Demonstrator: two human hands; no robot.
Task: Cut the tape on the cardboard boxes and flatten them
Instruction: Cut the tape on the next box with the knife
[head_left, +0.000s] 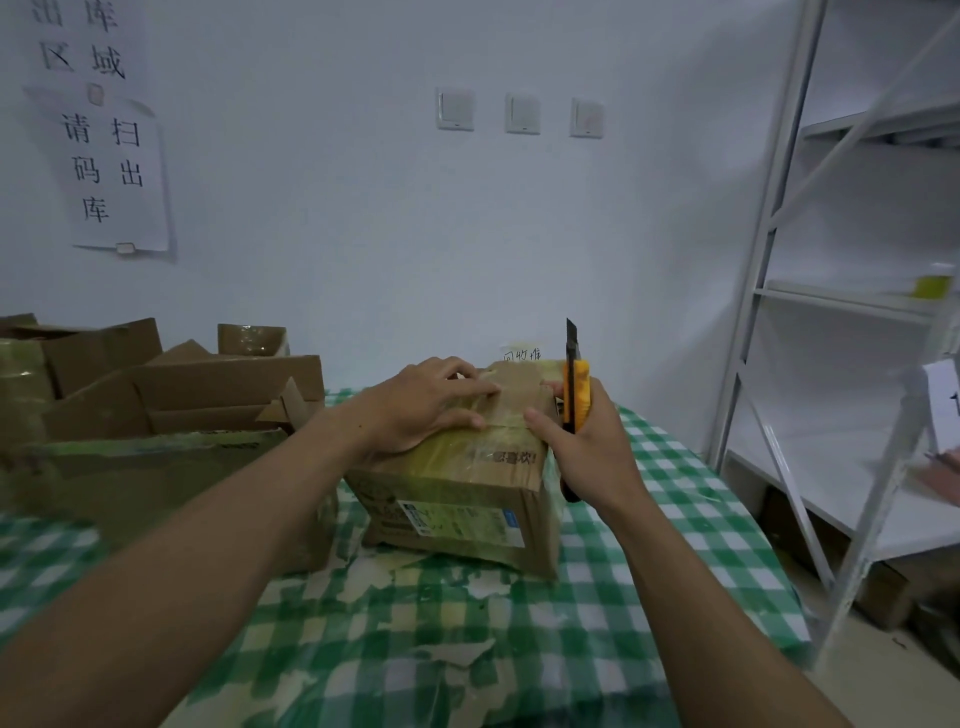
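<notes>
On the surface (675, 519) before us, our left hand (426, 410) presses flat on the box (467, 499), its taped seam (506, 425) running across toward our right hand (592, 447), which grips the knife (577, 384) blade-up alongside.

left hand (428, 410): palm down, fingers spread | right hand (592, 449): grip curled round knife (581, 389)

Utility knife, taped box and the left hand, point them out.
utility knife (583, 389), head view, on its yellow handle.
taped box (457, 488), head view, on its front face.
left hand (421, 410), head view, on its back.
</notes>
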